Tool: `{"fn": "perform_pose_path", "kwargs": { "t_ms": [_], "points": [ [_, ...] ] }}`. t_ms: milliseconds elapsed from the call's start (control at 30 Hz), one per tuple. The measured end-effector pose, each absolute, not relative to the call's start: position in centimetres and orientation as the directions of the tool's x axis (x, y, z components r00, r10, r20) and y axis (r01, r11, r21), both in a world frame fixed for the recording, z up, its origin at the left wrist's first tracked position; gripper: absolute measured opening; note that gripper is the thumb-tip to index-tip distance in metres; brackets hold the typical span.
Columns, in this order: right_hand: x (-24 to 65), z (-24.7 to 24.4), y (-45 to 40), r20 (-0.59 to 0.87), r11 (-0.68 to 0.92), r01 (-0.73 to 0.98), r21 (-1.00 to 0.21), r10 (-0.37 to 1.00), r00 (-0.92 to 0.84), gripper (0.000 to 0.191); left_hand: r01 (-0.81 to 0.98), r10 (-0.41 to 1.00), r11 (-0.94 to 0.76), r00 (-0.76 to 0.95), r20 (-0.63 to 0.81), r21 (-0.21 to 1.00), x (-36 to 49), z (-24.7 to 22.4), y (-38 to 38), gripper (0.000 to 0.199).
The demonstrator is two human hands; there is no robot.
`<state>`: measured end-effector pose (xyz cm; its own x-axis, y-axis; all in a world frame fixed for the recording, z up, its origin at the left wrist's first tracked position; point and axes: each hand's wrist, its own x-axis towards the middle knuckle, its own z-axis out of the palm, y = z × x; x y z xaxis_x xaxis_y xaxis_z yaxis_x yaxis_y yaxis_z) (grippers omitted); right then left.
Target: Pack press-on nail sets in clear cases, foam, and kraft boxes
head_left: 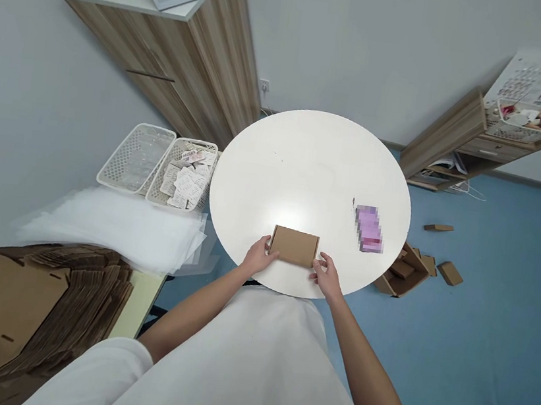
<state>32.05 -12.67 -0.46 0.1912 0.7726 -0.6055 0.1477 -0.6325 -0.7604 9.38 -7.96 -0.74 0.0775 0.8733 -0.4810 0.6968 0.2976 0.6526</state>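
A closed, flat brown cardboard box (293, 246) is at the near edge of the round white table (316, 162). My left hand (259, 256) grips its left end, thumb on the near corner and fingers around the side. At the box's right end, my right hand (327, 276) holds the near corner between thumb and fingers. Farther right on the table lies a purple, pixelated item (369, 229), touched by neither hand.
Left of the table stand a white basket of paper slips (187, 175) and another basket (137, 157), with translucent sheets (118, 225) and stacked flat cardboard (37, 311) nearer. On the floor at right are an open carton (403, 273) and small boxes (450, 273).
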Motion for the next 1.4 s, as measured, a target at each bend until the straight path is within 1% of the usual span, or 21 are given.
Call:
{"fn": "perform_pose_path", "kwargs": {
  "t_ms": [67,133,233,367,533,600,667,867,1000,1100,1233,1400],
  "points": [
    [32.1,-0.5,-12.6,-0.631,-0.641,0.098,-0.762,0.767,0.111,0.059,0.688,0.876,0.305,0.068,-0.477,0.658,9.8,-0.8,-8.1,0.059],
    [32.2,-0.8,-12.4,-0.635,-0.638,0.109,-0.762,0.770,0.065,0.058,0.677,0.880,0.318,0.051,-0.473,0.664,10.3,-0.7,-8.3,0.058],
    [32.6,-1.8,-12.0,-0.613,-0.611,0.223,-0.760,0.787,0.068,0.051,0.689,0.879,0.330,0.026,-0.477,0.646,10.9,-0.4,-8.1,0.057],
    [33.0,-2.6,-11.1,-0.568,-0.555,0.416,-0.720,0.816,0.106,0.041,0.749,0.844,0.340,0.023,-0.535,0.569,11.1,0.4,-7.6,0.056],
    [33.2,-1.8,-10.3,-0.637,-0.579,0.492,-0.650,0.768,0.063,0.052,0.798,0.789,0.326,0.065,-0.611,0.506,10.6,1.4,-6.6,0.057],
    [33.2,-1.2,-10.1,-0.637,-0.583,0.515,-0.628,0.766,0.090,0.057,0.834,0.791,0.306,0.047,-0.611,0.460,10.2,1.7,-6.1,0.059],
    [33.0,-0.8,-9.9,-0.625,-0.591,0.516,-0.621,0.770,0.130,0.059,0.852,0.809,0.281,0.037,-0.586,0.442,9.8,1.6,-5.5,0.060],
    [31.2,0.0,-10.4,-0.558,-0.569,0.536,-0.624,0.805,0.205,0.053,0.806,0.840,0.150,0.201,-0.504,0.572,9.6,0.1,-5.1,0.047],
    [31.1,0.6,-12.7,-0.564,-0.622,0.484,-0.616,0.777,0.280,0.051,0.784,0.821,0.106,0.278,-0.498,0.612,10.3,-0.3,-6.0,0.047],
    [32.3,1.2,-15.0,-0.578,-0.672,0.407,-0.619,0.740,0.344,0.046,0.764,0.790,0.065,0.354,-0.501,0.642,11.4,0.1,-6.6,0.048],
    [34.9,1.9,-18.2,-0.545,-0.685,0.378,-0.622,0.726,0.420,0.047,0.745,0.718,0.010,0.459,-0.523,0.667,13.9,1.3,-6.8,0.053],
    [39.0,1.7,-21.7,-0.572,-0.729,0.291,-0.619,0.673,0.469,0.044,0.736,0.592,-0.077,0.577,-0.563,0.673,18.9,2.3,-6.9,0.048]
  ]
}}
